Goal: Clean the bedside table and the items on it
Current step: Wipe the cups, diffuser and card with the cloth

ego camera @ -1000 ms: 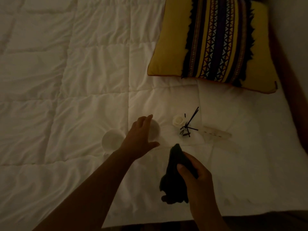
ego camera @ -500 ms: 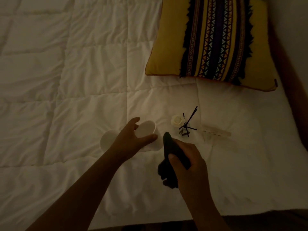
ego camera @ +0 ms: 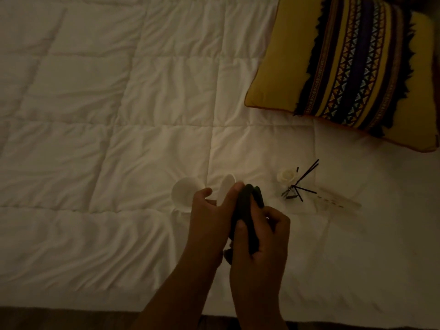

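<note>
Over the bed (ego camera: 119,139), my left hand (ego camera: 209,217) grips the cup (ego camera: 228,188), my right hand (ego camera: 262,236) the cloth (ego camera: 247,208). Likely wiping; next, rub inside.

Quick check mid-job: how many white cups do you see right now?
2. The loose cup lies on the quilt, beside the left hand; the held cup is in that hand, with the right hand holding a dark cloth beside it. No others show.

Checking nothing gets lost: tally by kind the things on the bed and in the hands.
White cups: 2, the loose cup and the held cup
Dark cloth: 1
White rose: 1
Bundle of black sticks: 1
Clear flat piece: 1
Cushion: 1
Total: 7
</note>
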A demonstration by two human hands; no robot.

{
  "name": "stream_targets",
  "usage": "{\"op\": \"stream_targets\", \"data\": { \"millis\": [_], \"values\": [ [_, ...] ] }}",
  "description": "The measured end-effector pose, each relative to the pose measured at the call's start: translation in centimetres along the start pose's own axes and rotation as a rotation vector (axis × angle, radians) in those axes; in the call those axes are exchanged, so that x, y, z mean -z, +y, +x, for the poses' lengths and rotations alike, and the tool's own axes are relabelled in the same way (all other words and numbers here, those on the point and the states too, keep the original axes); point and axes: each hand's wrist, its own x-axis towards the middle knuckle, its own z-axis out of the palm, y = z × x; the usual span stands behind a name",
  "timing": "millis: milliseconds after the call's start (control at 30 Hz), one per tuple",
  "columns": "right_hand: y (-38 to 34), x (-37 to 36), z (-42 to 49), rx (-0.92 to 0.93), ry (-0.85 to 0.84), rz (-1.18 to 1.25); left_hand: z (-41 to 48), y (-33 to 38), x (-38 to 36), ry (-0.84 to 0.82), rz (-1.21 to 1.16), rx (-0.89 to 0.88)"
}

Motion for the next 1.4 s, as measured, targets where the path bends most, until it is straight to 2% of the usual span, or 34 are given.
{"op": "stream_targets", "data": {
  "millis": [167, 267, 333, 400, 467, 567, 667, 800, 967, 1133, 1300, 1400],
  "values": [
    [0.3, 1.7, 2.5, 0.023, -0.065, -0.068, -0.6, 0.3, 1.7, -0.049, 0.152, -0.087],
    [0.0, 3.0, 4.0, -0.049, -0.214, 0.012, -0.7, 0.8, 3.4, -0.162, 0.277, -0.119],
    [0.0, 4.0, 5.0, -0.068, -0.313, -0.033, -0.8, 1.4, 4.6, -0.278, 0.329, -0.114],
    [-0.2, 5.0, 5.7, -0.188, -0.406, 0.091, -1.0, 2.1, 5.6, -0.423, 0.287, -0.082],
    [-0.2, 5.5, 5.9, -0.358, -0.463, 0.337, -0.9, 2.6, 6.2, -0.56, 0.159, -0.043],
    [0.1, 5.2, 5.2, -0.541, -0.456, 0.599, -0.8, 3.3, 6.0, -0.664, -0.021, -0.015],
    [0.0, 4.7, 4.5, -0.639, -0.478, 0.721, -1.0, 2.9, 5.6, -0.785, -0.136, -0.069],
    [-0.2, 5.3, 4.2, -0.603, -0.441, 0.644, -0.5, 2.2, 6.1, -0.717, -0.117, 0.02],
    [-1.2, 6.4, 3.5, -0.308, -0.385, 0.311, -0.4, 2.3, 5.9, -0.622, 0.126, -0.028],
    [-1.3, 4.2, 0.9, -0.062, -0.221, -0.045, -1.2, 2.0, 4.6, -0.364, 0.291, -0.102],
    [-0.8, 1.8, -2.1, 0.011, -0.025, -0.032, -2.4, 0.9, 2.5, -0.157, 0.13, -0.101],
    [-0.9, 0.6, -3.2, 0.01, 0.026, 0.016, -2.9, 0.3, 1.4, -0.046, 0.064, -0.097]
  ]
}}
